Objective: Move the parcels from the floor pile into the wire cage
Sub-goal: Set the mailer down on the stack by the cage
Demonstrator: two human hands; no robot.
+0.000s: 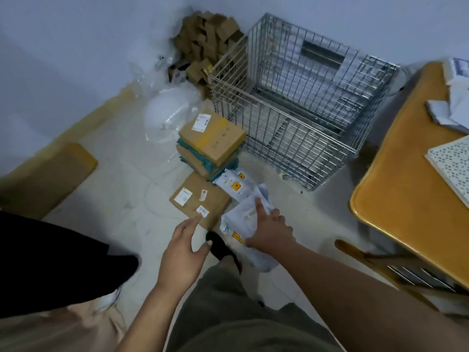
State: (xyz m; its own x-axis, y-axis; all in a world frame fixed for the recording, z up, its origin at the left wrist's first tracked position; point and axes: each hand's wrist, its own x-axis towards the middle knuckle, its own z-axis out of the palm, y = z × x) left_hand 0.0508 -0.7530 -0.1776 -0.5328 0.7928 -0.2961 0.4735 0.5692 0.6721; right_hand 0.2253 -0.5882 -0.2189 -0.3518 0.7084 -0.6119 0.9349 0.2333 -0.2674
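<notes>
A pile of parcels lies on the pale floor left of the wire cage (299,118). A brown box (212,138) with a yellow tape stripe tops a stack of teal-taped boxes. A flat brown box (200,199) with white labels lies in front of it. A white plastic mailer (234,185) with orange stickers lies beside it. My right hand (269,224) grips a second white mailer (246,217), thumb on top. My left hand (184,246) hovers open, fingers spread, its fingertip near the flat box's corner. The cage looks empty, its top open.
Crumpled brown cardboard (208,44) fills the far corner, with clear plastic wrap (167,115) in front. A wooden table (406,189) with papers stands at the right, a chair (380,262) beneath it. A brown carton (48,174) sits at left. Another person's leg and shoe (109,298) stand lower left.
</notes>
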